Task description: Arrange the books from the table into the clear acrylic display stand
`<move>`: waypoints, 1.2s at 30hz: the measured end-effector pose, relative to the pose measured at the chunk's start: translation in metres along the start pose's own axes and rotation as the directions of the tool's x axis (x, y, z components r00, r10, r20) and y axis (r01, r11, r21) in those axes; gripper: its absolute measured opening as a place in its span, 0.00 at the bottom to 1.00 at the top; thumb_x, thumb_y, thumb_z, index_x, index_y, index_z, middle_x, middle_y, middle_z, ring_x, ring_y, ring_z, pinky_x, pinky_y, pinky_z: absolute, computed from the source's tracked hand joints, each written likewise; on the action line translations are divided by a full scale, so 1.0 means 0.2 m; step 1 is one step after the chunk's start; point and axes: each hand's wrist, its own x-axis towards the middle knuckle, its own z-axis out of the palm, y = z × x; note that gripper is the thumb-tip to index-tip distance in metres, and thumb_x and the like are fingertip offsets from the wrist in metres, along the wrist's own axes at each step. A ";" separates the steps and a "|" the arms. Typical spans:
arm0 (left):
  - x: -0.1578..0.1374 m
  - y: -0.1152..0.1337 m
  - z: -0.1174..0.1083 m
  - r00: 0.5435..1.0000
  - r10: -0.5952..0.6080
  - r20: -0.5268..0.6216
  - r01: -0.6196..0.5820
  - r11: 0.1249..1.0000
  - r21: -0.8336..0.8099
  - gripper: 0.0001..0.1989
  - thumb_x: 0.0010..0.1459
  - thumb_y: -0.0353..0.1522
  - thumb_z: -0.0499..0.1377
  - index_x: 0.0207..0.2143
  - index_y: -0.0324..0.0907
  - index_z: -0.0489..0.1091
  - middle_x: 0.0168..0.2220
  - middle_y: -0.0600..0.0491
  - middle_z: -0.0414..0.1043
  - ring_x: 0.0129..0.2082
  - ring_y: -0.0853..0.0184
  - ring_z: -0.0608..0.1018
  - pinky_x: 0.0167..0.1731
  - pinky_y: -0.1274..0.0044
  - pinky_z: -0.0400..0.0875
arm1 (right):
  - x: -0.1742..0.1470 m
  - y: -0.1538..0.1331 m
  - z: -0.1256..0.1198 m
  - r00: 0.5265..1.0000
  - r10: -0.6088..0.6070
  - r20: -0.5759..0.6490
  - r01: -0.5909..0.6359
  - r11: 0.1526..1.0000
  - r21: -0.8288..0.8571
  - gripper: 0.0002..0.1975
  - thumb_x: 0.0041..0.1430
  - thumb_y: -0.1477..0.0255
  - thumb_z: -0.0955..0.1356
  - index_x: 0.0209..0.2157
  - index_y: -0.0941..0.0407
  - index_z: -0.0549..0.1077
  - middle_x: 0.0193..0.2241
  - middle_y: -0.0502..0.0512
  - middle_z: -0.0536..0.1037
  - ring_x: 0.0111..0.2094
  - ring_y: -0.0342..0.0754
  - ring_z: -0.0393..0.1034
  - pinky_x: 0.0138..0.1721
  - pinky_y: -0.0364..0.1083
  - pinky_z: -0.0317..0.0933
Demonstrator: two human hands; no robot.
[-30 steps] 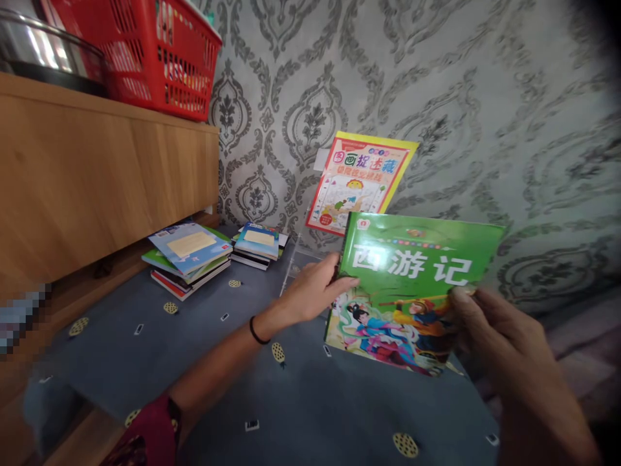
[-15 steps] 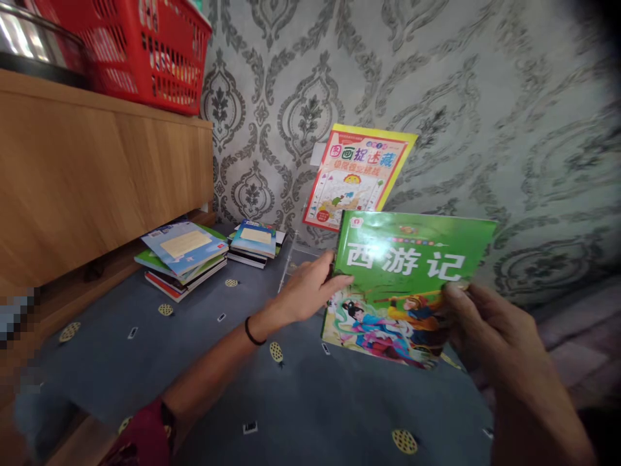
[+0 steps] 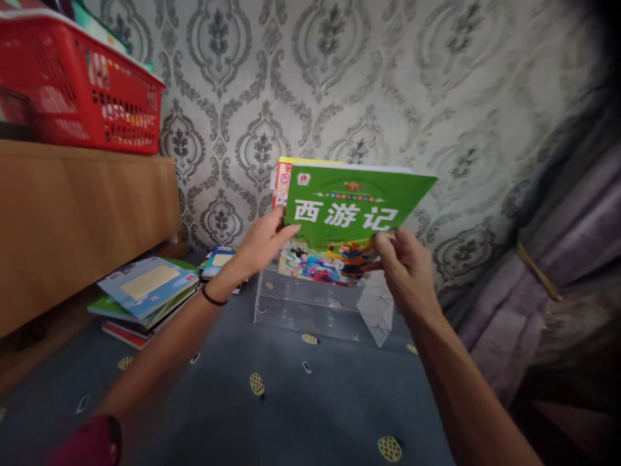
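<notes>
A green picture book [image 3: 349,200] with large white Chinese characters and cartoon figures is held up between both hands. My left hand [image 3: 264,243] grips its left edge, thumb on the front cover. On the right edge, my right hand [image 3: 405,268] pinches it near the lower corner. Behind it, a red and yellow book [image 3: 281,184] shows only along its left and top edges. Below and behind the green book stands a clear plastic rack [image 3: 310,314] on the patterned cloth. Whether the green book touches the rack I cannot tell.
To the left lies a stack of books [image 3: 150,291], with a smaller book pile [image 3: 216,262] behind it. A wooden cabinet [image 3: 87,226] carries a red plastic basket [image 3: 116,103]. Patterned wallpaper [image 3: 330,77] covers the back; a purple curtain [image 3: 509,323] hangs at right.
Both hands have carried the green book forward, in front of the red and yellow book, now mostly covered. The camera view has turned right, and the clear rack shows more.
</notes>
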 end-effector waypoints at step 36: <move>0.27 -0.31 -0.10 0.997 0.037 0.072 -0.036 0.999 -0.008 0.20 0.61 0.35 0.56 0.55 0.41 0.67 0.52 0.43 0.74 0.43 0.60 0.78 0.29 0.73 0.80 | 0.30 0.34 0.21 0.997 -0.050 0.055 0.042 0.990 0.137 0.25 0.60 0.46 0.66 0.47 0.51 0.70 0.40 0.56 0.78 0.37 0.52 0.75 0.20 0.44 0.73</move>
